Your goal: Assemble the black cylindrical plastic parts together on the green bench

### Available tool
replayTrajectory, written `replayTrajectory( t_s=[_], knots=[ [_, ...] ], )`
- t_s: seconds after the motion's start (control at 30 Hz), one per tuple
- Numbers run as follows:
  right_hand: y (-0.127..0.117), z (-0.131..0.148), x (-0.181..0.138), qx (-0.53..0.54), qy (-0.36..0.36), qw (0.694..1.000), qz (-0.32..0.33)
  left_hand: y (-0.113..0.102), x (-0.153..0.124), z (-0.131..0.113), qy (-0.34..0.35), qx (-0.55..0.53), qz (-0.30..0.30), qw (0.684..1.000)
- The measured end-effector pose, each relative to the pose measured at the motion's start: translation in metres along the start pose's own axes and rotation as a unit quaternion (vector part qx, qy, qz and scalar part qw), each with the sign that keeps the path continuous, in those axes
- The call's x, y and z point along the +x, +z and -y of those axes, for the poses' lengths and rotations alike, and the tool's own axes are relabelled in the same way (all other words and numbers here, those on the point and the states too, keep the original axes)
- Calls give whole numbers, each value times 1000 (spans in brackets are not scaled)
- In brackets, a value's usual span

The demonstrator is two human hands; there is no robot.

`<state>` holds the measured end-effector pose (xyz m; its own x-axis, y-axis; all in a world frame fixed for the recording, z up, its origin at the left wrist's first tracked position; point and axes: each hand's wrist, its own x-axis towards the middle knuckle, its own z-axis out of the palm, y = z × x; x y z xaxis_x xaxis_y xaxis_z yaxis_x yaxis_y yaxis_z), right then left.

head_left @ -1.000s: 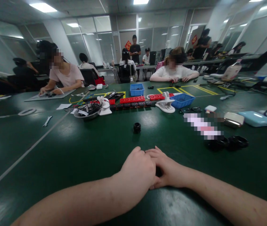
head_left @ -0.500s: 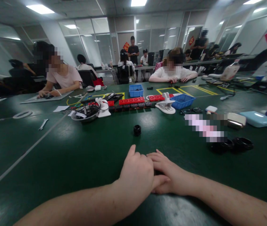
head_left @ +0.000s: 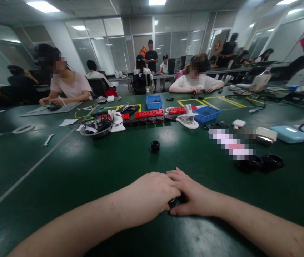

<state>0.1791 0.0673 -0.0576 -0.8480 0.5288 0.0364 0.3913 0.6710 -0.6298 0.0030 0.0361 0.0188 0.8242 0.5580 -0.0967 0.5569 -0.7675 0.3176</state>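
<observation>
My left hand and my right hand rest side by side on the dark green table, close to me, and their fingers meet. Both hands are curled with the fingers pressed together. A small dark thing shows in the gap under them; I cannot make out what it is. A small black ring-shaped part stands alone on the table a short way beyond my hands, untouched.
Two black rings lie at the right near a light blue case. Further back are red power strips, a white clamp, blue bins, a metal bowl and a wrench. Other people sit across the table.
My left hand has turned flatter and slid lower, its fingers now curled down over the gap between the hands. The right hand has stayed almost in place.
</observation>
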Motion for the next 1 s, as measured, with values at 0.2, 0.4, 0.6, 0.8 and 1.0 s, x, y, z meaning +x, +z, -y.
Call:
replayTrajectory(
  t_s=[0.2,0.4,0.6,0.8,1.0],
  knots=[
    [1,0,1,2,7,1000,0,8,13,-5,-89,74,6,993],
    [0,1,2,-10,10,1000,1,29,19,-14,-179,168,-66,967],
    [-1,3,1,-11,12,1000,4,43,18,-14,-212,200,-135,947],
    [-2,2,2,-18,9,1000,5,37,20,-13,-219,173,-110,954],
    [0,1,0,-12,-4,1000,-4,17,9,-7,-142,96,-142,975]
  ],
)
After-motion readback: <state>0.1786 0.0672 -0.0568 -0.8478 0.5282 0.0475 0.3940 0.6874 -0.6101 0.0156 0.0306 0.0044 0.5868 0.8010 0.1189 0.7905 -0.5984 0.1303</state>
